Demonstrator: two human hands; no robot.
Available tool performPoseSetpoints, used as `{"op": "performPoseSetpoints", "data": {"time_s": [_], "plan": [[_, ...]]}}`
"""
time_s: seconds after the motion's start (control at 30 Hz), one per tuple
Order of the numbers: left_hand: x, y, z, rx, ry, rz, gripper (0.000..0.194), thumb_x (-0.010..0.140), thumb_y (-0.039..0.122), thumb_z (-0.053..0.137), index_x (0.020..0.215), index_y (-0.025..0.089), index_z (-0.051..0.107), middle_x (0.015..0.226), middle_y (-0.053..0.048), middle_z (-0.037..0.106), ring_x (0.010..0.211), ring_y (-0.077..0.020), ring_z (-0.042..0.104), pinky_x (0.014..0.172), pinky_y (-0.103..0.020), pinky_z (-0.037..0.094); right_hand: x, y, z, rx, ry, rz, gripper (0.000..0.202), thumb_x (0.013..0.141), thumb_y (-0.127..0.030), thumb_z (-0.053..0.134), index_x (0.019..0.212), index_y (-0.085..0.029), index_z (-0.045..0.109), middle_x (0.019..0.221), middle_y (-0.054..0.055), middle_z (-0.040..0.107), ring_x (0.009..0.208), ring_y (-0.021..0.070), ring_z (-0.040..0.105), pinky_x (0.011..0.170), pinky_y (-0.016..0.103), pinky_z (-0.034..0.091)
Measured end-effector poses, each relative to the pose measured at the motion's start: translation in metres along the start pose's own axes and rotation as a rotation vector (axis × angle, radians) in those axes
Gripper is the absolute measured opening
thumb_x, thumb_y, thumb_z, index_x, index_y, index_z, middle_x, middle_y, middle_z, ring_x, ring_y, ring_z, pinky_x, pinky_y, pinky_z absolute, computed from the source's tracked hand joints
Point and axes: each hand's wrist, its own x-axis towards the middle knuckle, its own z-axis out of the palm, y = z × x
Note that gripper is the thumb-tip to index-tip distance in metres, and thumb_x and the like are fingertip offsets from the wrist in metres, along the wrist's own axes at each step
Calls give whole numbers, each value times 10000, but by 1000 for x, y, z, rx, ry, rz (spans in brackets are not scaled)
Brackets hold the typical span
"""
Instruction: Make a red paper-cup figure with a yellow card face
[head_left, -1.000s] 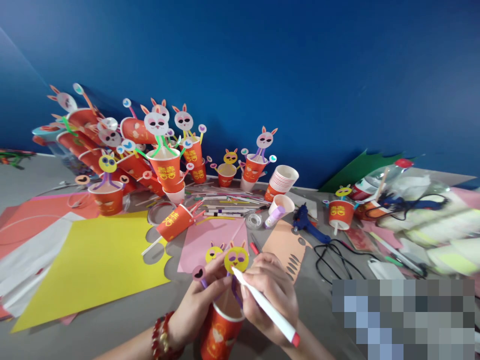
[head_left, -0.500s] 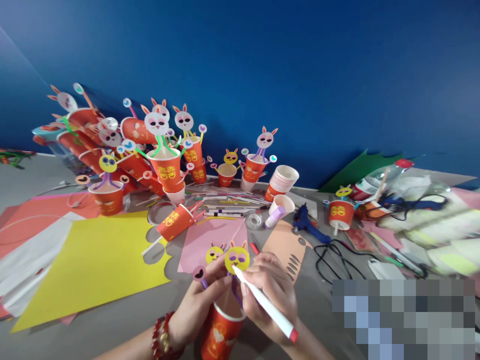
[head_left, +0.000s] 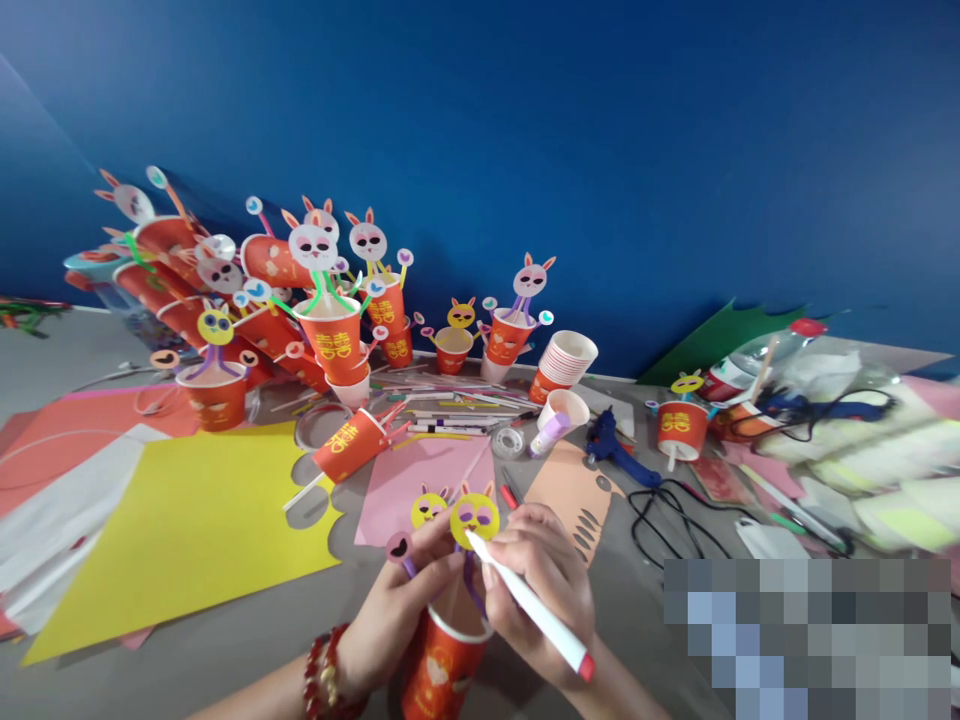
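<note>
At the bottom centre a red paper cup [head_left: 442, 665] carries a yellow round paper face [head_left: 475, 517] with ears, on purple pipe-cleaner stems. My left hand [head_left: 401, 600], with a red bead bracelet at its wrist, pinches the stem just under the face. A white marker [head_left: 536, 610] with a red end is gripped in my right hand [head_left: 544, 575], its tip touching the lower part of the face. A pink disc with a black heart [head_left: 399, 547] stands beside my left fingers. Behind them lies another yellow face [head_left: 429, 508].
Finished cup figures [head_left: 330, 335] crowd the back left. Yellow paper [head_left: 180, 520] lies at left, pink paper [head_left: 420, 475] and orange paper [head_left: 562, 490] ahead. A blue glue gun [head_left: 619, 450], its black cable and a cup stack [head_left: 566, 360] stand right of centre.
</note>
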Motion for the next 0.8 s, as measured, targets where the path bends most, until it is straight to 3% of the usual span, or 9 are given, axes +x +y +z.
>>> {"op": "performPoseSetpoints", "data": {"time_s": [0.8], "plan": [[1,1,1,11,21,-23,424,844,235,709,1259,308,666,1325,-41,658,1290,-296,540,1144,-428,358,-4,2,0,13,-14,14,245,715,-49,582,902,-207,581,707,17,675,574,188,593,713,451,535]]}}
